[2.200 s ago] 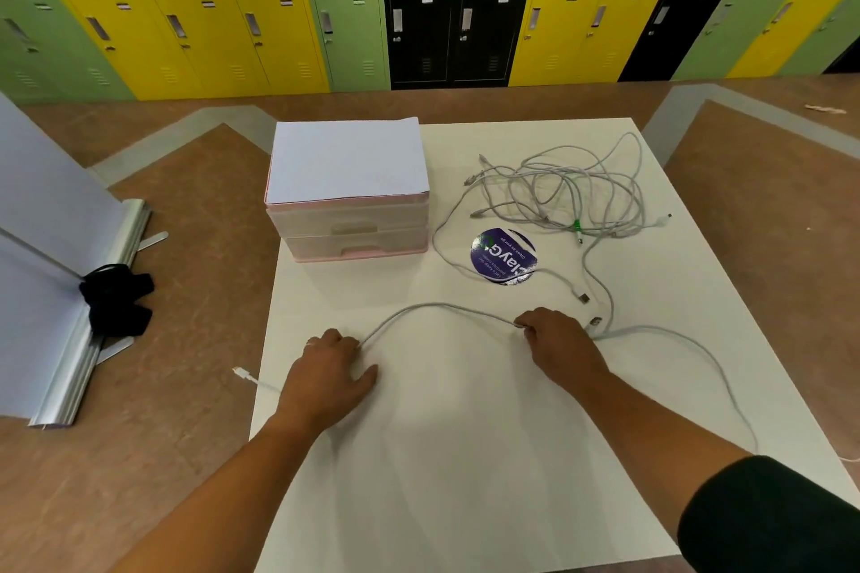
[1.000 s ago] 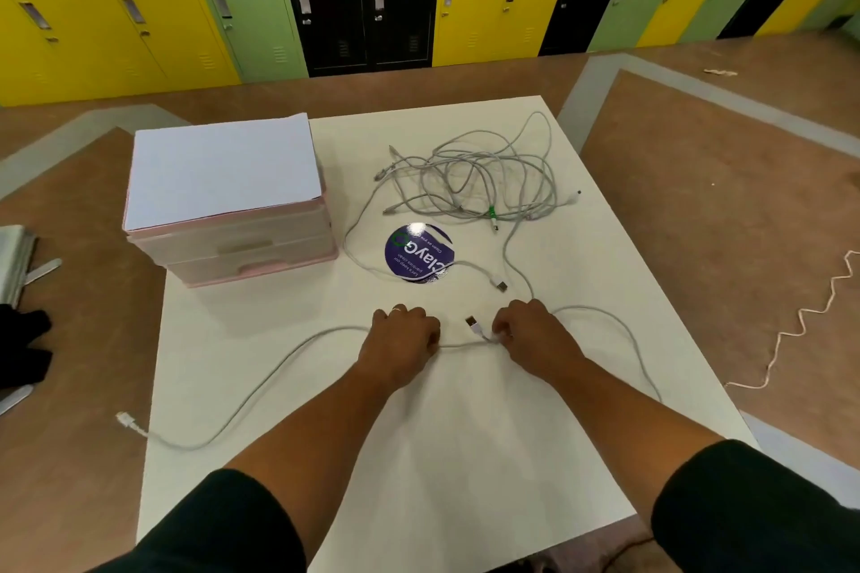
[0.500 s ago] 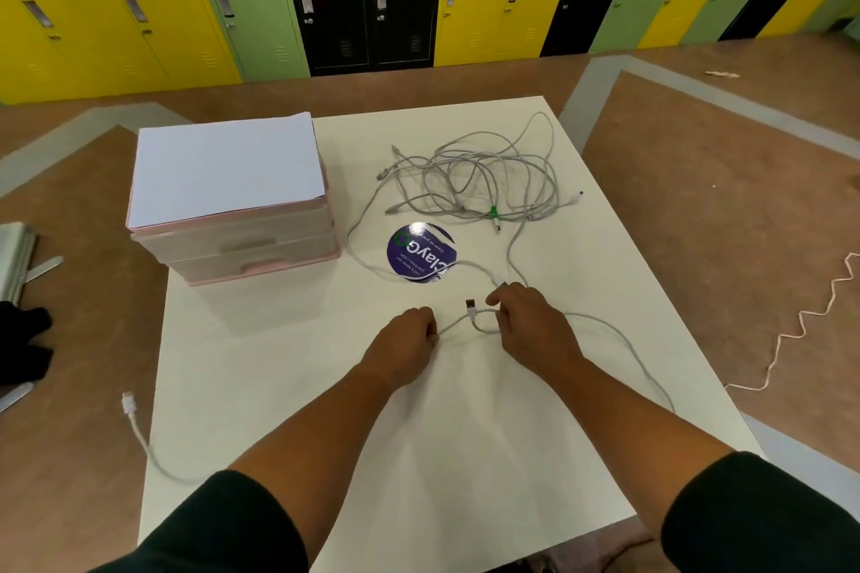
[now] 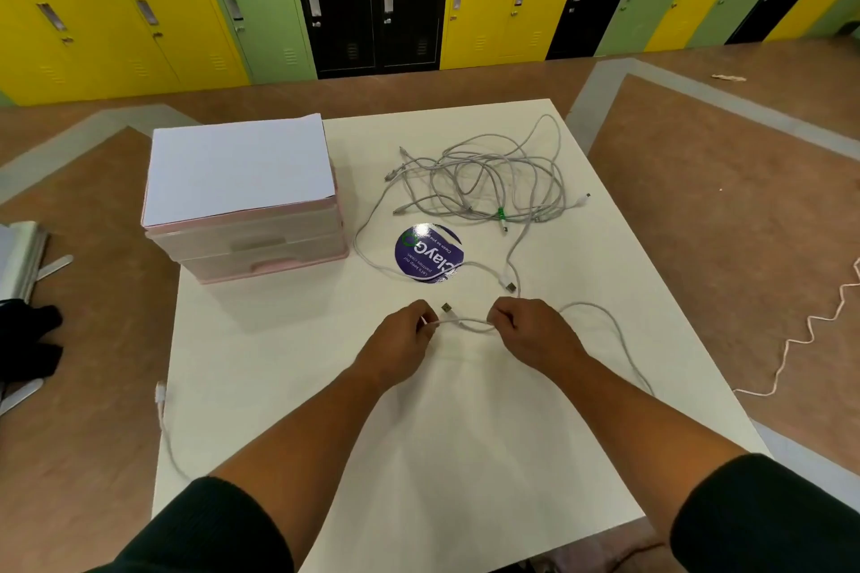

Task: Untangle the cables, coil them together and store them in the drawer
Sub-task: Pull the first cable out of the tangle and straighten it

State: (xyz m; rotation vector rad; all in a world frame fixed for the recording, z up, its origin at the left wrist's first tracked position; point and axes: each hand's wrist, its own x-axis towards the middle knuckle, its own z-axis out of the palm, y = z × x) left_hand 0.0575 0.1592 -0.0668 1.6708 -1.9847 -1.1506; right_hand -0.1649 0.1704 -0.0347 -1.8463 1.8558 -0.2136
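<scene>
A tangle of grey cables (image 4: 493,181) lies at the far right of the white table (image 4: 419,456). One white cable (image 4: 470,325) is pinched between my left hand (image 4: 400,342) and my right hand (image 4: 530,330) at the table's middle, sagging in a short loop between them. Its USB plug (image 4: 446,307) sticks up beside my left fingers. The cable's other end (image 4: 160,395) hangs off the table's left edge. A pink drawer unit (image 4: 260,247) with both drawers closed stands at the far left, white paper on top.
A round purple sticker (image 4: 428,254) lies between the tangle and my hands, with another plug (image 4: 509,285) near it. A thin cord (image 4: 809,330) lies on the brown floor at the right. Coloured lockers (image 4: 372,0) line the far wall. Dark items (image 4: 28,340) sit at the left.
My hands have come close together at the table's middle, folding the white cable into a short loop. The cable's long left part has been drawn in and its end now hangs off the left edge.
</scene>
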